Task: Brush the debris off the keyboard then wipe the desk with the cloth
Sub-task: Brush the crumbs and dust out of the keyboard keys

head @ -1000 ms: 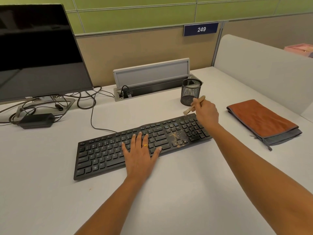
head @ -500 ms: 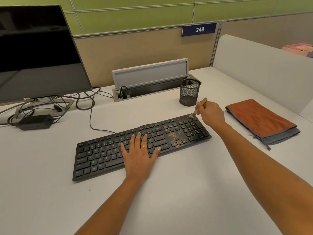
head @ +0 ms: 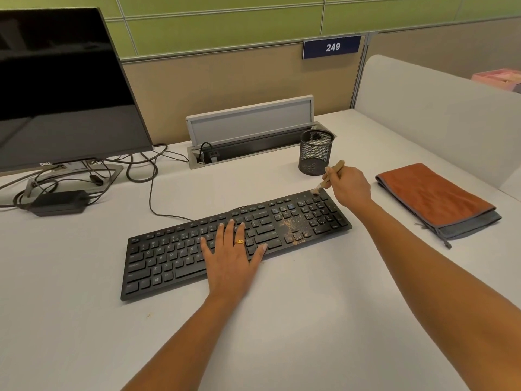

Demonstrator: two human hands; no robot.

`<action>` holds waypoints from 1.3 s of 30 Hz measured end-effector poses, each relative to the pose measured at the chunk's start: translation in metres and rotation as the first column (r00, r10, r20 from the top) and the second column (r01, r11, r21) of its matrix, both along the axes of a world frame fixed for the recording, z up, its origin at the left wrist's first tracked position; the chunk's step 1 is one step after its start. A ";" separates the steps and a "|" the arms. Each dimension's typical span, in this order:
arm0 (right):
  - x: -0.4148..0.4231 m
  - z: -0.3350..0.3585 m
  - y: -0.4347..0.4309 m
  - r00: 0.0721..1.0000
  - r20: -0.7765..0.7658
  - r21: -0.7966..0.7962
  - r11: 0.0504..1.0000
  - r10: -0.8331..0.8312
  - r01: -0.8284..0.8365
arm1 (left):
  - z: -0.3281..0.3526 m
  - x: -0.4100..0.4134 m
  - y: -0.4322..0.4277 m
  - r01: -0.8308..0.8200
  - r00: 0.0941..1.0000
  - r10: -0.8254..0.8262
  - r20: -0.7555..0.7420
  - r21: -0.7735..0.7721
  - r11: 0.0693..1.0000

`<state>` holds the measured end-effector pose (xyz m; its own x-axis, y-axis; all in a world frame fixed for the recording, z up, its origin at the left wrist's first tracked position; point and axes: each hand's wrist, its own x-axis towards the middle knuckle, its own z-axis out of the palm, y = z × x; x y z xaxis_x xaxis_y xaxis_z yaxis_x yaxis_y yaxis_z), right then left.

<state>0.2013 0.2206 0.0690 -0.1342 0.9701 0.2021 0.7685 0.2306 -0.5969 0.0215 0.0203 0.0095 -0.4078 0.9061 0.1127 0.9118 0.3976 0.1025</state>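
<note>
Right hand (head: 351,187) has tipped the brush (head: 323,184) bristles-down. The tip now touches the keyboard's (head: 169,249) far right corner, centre-right of frame. Fingers pinch the handle. Left hand (head: 232,255) flat, fingers straight, still pressing mid-keys. Debris (head: 294,225) unswept beside the number keys. Cloth (head: 431,198) folded on table (head: 282,320), right edge. Judgement: sweeping just starting, wiping still ahead.

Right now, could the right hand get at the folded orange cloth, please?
Probably yes. The cloth lies just right of the right hand with only bare desk between, nothing on top of it. But the fingers are curled round the brush, so it would likely need putting down first.
</note>
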 end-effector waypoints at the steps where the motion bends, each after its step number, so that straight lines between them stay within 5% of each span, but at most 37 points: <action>1: -0.001 0.000 0.000 1.000 -0.003 -0.005 1.000 -0.004 0.004 | 0.000 0.000 0.000 -0.001 1.000 0.001 0.004 0.004 1.000; 13: 0.004 -0.002 -0.008 0.983 0.143 0.100 0.990 -0.114 0.100 | 0.002 0.000 -0.001 0.008 1.000 -0.007 0.024 -0.015 1.000; 25: -0.017 -0.001 -0.016 0.975 -0.214 -0.018 0.997 0.068 -0.073 | 0.002 0.001 0.001 -0.008 1.000 0.009 0.008 -0.012 1.000; 39: -0.037 -0.002 -0.028 0.990 -0.121 -0.028 0.997 0.066 -0.070 | 0.003 0.001 0.000 0.001 1.000 -0.001 0.025 -0.023 1.000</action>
<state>0.1641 0.1927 0.0671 -0.1765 0.9659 0.1896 0.6742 0.2589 -0.6917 0.0222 0.0201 0.0127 -0.4095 0.9086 0.0819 0.9094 0.3993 0.1161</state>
